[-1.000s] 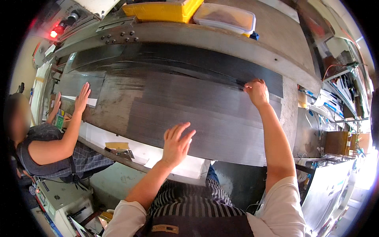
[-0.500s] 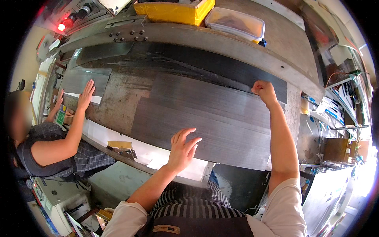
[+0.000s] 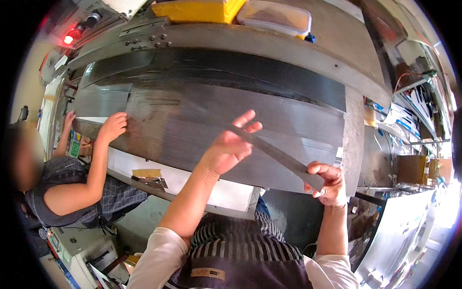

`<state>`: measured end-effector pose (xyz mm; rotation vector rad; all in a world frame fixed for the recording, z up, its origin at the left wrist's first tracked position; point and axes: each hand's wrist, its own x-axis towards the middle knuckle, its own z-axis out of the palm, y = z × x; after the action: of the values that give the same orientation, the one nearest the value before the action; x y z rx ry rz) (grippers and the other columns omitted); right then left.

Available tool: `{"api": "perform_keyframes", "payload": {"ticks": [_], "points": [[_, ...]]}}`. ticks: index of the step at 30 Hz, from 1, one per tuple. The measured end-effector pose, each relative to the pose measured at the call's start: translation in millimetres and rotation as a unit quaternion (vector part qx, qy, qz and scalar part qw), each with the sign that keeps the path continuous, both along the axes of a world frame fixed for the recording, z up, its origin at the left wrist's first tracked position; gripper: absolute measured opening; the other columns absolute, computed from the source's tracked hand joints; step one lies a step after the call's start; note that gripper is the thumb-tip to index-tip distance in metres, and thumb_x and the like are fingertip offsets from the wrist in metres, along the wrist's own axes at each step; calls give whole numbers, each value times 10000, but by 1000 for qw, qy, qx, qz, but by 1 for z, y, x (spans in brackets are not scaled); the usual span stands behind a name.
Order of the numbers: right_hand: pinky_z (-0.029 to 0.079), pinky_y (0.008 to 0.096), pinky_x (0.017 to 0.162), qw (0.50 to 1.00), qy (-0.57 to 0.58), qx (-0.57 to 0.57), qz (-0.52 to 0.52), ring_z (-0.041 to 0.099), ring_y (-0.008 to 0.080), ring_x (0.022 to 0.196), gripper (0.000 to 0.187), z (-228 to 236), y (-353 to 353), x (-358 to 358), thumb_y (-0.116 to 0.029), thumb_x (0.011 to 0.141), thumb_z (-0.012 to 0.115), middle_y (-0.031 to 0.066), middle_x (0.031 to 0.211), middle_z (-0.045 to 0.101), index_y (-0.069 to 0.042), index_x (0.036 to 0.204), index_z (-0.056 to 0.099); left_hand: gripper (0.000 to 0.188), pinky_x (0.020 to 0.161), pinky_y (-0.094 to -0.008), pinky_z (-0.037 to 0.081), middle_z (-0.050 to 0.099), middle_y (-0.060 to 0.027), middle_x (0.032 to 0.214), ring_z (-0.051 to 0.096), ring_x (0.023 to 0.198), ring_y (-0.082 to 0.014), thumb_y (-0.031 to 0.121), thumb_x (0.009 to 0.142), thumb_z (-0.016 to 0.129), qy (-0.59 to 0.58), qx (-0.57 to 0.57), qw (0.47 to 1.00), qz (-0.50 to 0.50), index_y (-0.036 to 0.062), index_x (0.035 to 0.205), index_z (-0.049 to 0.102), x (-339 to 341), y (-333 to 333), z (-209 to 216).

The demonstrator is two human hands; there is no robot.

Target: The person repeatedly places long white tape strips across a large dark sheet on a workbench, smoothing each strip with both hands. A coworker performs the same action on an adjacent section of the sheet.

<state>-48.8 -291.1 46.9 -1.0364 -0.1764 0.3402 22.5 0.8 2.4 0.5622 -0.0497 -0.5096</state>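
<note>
A long, narrow dark strip (image 3: 281, 156) is raised slantwise above the bench, pinched near its right end by my right hand (image 3: 329, 183). My left hand (image 3: 228, 151) is at the strip's far left end, slightly blurred, its fingers apart. The strip crosses by those fingers; whether they press on it is unclear. Below lie wide, flat, dark grey sheets (image 3: 207, 161), overlapping on the worn bench. A longer black sheet (image 3: 269, 77) lies behind them, along the machine beam.
At the left, a co-worker's hands (image 3: 113, 127) are at a smaller grey sheet (image 3: 106, 101). Across the back runs a thick metal beam (image 3: 216, 36), with a yellow tray (image 3: 197, 10) and a lidded plastic box (image 3: 274, 17) behind it. A shelf rack stands right.
My right hand has come from the back edge toward me and now holds the strip. My left hand has moved up and right to the strip. The co-worker's fingers have curled in.
</note>
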Motion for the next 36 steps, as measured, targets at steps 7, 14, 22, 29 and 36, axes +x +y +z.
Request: {"api": "perform_keyframes", "payload": {"ticks": [7, 14, 22, 29, 36], "points": [[391, 212, 526, 898, 168, -90, -396, 534, 78, 614, 139, -55, -71, -54, -60, 856, 683, 13, 737, 622, -10, 984, 664, 216, 620, -191, 500, 624, -119, 1055, 555, 785, -105, 150, 901, 645, 46, 88, 979, 178, 26, 1078, 635, -40, 62, -24], [469, 232, 601, 838, 210, -301, -403, 581, 93, 696, 196, -95, -78, -85, -95, 862, 682, 33, 832, 655, 29, 1013, 667, 169, 717, -242, 523, 555, -41, 1174, 587, 812, -103, 88, 926, 608, -9, 530, 825, 194, -26, 1039, 665, -93, 75, -48], [481, 254, 642, 722, 162, -542, -398, 571, 96, 638, 194, -115, -63, -98, -98, 770, 739, 53, 701, 650, 11, 922, 689, 168, 852, -319, 450, 591, -38, 1057, 573, 912, -182, 121, 778, 764, -160, 714, 638, 240, -8, 847, 683, -105, 94, -83], [429, 209, 529, 740, 182, -464, -451, 523, 57, 589, 111, -117, -55, -97, -66, 805, 726, -10, 690, 614, 9, 866, 672, 194, 855, -317, 451, 595, -32, 1063, 550, 938, -173, 147, 761, 782, -145, 734, 616, 249, -8, 832, 689, -106, 88, -84], [447, 212, 510, 735, 186, -456, -467, 545, 62, 560, 96, -119, -56, -97, -53, 789, 731, 7, 676, 628, 4, 836, 669, 179, 857, -311, 450, 585, -19, 1079, 545, 938, -163, 127, 753, 790, -146, 737, 612, 248, -6, 815, 688, -105, 82, -81]]}}
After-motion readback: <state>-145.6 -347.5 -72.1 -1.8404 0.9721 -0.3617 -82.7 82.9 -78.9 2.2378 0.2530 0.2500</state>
